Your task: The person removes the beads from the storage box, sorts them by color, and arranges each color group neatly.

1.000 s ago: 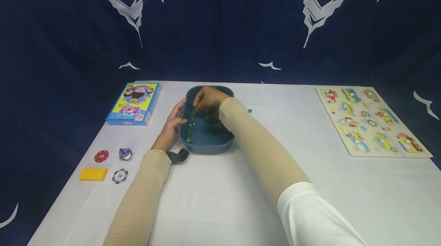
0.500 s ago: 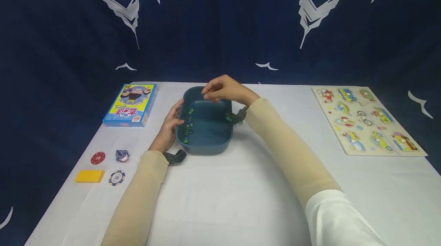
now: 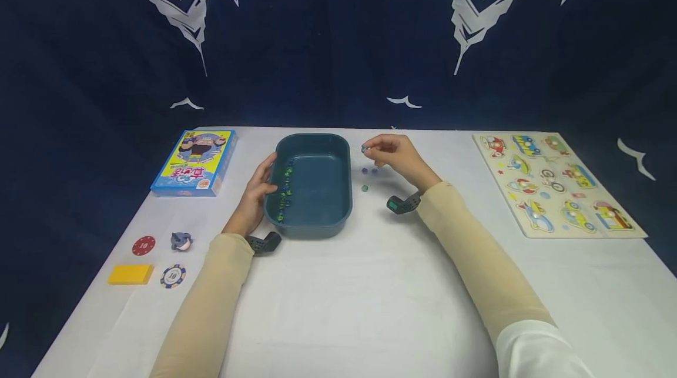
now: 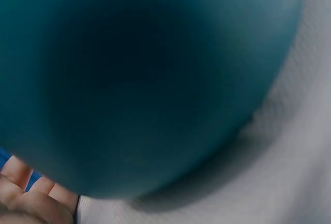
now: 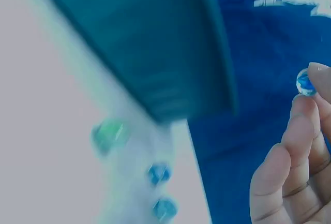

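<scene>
A dark teal tray (image 3: 317, 222) sits mid-table with several green and blue marbles (image 3: 284, 185) lined along its left inner wall. My left hand (image 3: 257, 193) rests against the tray's left wall, fingers on the rim; its wrist view shows only the blurred tray wall (image 4: 145, 79). My right hand (image 3: 391, 154) hovers just right of the tray and pinches a blue marble (image 5: 305, 81) at its fingertips (image 3: 365, 148). Three loose marbles lie on the cloth below it: two blue (image 3: 369, 170) and one green (image 3: 364, 188), also blurred in the right wrist view (image 5: 109, 135).
A blue game box (image 3: 194, 162) lies at the left. Near the front left are a red chip (image 3: 143, 245), a small grey figure (image 3: 181, 241), a yellow block (image 3: 130, 274) and a blue-white chip (image 3: 173, 276). A wooden vehicle puzzle board (image 3: 555, 184) lies at the right.
My right hand lifted out of the tray with a marble and moved right, over the cloth beside the tray. My left hand stayed on the tray's left wall.
</scene>
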{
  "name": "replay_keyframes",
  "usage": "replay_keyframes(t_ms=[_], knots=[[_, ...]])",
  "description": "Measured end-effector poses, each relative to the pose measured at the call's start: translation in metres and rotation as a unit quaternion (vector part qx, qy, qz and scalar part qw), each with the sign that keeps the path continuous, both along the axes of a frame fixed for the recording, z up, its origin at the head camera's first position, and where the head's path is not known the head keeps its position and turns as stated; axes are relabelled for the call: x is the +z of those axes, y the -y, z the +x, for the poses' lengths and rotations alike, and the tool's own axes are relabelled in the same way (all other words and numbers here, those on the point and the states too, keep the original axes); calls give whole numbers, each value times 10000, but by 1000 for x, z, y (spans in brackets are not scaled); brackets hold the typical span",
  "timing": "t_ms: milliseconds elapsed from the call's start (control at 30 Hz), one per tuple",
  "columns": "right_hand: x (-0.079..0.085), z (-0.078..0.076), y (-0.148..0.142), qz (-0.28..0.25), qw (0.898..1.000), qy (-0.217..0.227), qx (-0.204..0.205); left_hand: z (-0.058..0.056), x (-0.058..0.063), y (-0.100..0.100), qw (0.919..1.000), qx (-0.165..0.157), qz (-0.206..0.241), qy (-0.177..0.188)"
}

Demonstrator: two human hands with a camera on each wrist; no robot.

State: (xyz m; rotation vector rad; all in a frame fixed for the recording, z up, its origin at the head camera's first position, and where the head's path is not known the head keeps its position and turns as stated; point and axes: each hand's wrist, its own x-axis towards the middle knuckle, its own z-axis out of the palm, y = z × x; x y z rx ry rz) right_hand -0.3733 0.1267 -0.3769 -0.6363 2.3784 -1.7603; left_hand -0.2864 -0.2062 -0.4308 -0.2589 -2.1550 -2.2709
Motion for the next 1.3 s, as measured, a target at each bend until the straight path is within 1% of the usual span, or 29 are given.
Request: replay_keyframes(t_ms=[167,233,367,467,533,733,833,1033,1300], knots=[[-22,-5,-19,133,9988,337,-342,0,1,-1,10000,5,3,5],[-29,-7,-24,230,9978,401,-466,0,1,-1,10000,16,-9,17],[-39,-8,-31,340,9969,335,-625,0,2,-1,10000,18,-19,15],[-45,-8,-34,368,9968,227,-670,1,2,-1,10000,4,-23,7],[-48,-9,-36,488,9963,159,-683,1,2,0,10000,8,-18,18],[-53,-10,-38,1195,9892,118,-840,1,2,0,10000,8,2,75],[-54,-8,-38,1382,9864,104,-885,1,1,0,9999,5,-22,120],[-54,-7,-37,1584,9831,28,-916,2,0,1,9999,-38,6,132],[-53,-6,-36,1620,9821,15,-964,1,0,0,9999,-75,-8,90]])
